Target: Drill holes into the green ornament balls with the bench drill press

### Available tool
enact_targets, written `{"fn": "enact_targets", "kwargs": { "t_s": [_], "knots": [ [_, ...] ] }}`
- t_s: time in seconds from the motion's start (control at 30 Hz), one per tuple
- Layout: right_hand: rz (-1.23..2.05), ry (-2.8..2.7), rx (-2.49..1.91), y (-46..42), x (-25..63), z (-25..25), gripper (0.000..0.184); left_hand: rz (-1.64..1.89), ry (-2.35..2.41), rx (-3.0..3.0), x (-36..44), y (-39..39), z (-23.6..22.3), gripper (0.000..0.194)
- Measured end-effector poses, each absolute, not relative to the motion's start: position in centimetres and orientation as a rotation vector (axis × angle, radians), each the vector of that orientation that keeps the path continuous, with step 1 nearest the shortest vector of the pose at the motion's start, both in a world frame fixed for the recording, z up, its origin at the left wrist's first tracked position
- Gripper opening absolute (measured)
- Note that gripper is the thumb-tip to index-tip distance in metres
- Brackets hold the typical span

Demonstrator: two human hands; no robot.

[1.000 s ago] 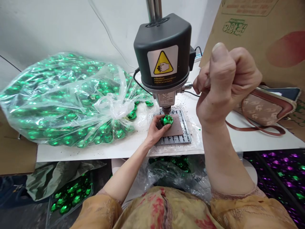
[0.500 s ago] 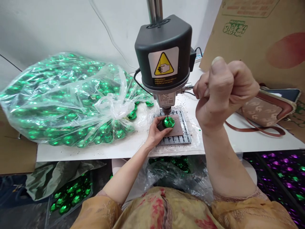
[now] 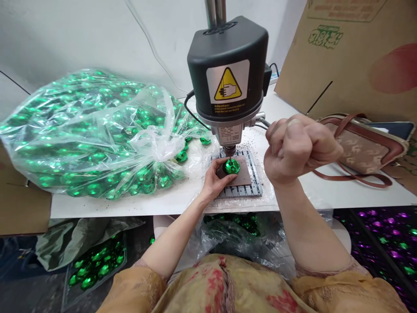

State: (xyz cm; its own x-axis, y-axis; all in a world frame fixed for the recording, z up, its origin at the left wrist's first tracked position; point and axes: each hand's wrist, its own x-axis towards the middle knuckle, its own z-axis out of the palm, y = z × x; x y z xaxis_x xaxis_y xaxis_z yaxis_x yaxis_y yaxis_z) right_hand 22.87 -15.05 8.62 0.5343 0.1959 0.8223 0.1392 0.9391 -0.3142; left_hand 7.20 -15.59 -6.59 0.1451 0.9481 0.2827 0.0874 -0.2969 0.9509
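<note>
Under the black drill press, my left hand grips a shiny green faceted ball from its left side, thumb in front and fingers behind. The ball sits on a brown board, which lies on the slotted metal base plate. The drill's tip meets the top of the ball; whether it has gone in, I cannot tell. My right hand is closed around the press's feed lever, most of which is hidden by the fingers.
A large clear bag of green balls fills the table's left. To the right lie a handbag with a brown strap and a cardboard box. Below the table edge, a bin holds more green balls. Dark shavings dot the white tabletop.
My right hand has come down and slightly left with the lever, uncovering more of the handbag. My left hand still keeps the ball beneath the drill.
</note>
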Motion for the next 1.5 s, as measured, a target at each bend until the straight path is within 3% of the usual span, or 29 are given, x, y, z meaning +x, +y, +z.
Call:
{"fn": "enact_targets", "kwargs": {
  "t_s": [0.47,0.73,0.93,1.17,1.27,1.37,1.43,1.5],
  "knots": [
    [-0.01,-1.103,-0.246,-14.8,23.4,6.5,0.053,1.276,1.033,1.556,7.2,-15.7,-6.5,0.062],
    [0.224,-1.027,-0.505,-15.1,23.1,12.9,0.047,1.328,1.069,1.591,7.4,-15.9,-6.2,0.058],
    [0.253,-1.047,-0.51,-14.6,23.3,14.3,0.044,1.519,1.098,2.168,7.5,-21.7,-6.2,0.044],
    [0.235,-1.038,-0.474,-14.7,23.1,14.0,0.042,0.818,0.551,2.968,9.7,-29.2,-10.0,0.035],
    [0.228,-1.029,-0.501,-14.7,23.2,14.0,0.042,1.026,0.551,2.912,9.8,-27.6,-9.6,0.033],
    [0.222,-1.042,-0.528,-14.8,23.3,13.9,0.045,1.227,0.85,2.791,7.4,-22.4,-7.2,0.023],
    [0.221,-1.045,-0.523,-14.7,23.3,13.8,0.045,1.136,1.387,2.637,4.5,-17.7,-5.4,0.029],
    [0.224,-1.043,-0.514,-14.7,23.4,13.7,0.045,0.958,1.878,2.404,1.3,-13.1,-4.0,0.024]
  ]
}}
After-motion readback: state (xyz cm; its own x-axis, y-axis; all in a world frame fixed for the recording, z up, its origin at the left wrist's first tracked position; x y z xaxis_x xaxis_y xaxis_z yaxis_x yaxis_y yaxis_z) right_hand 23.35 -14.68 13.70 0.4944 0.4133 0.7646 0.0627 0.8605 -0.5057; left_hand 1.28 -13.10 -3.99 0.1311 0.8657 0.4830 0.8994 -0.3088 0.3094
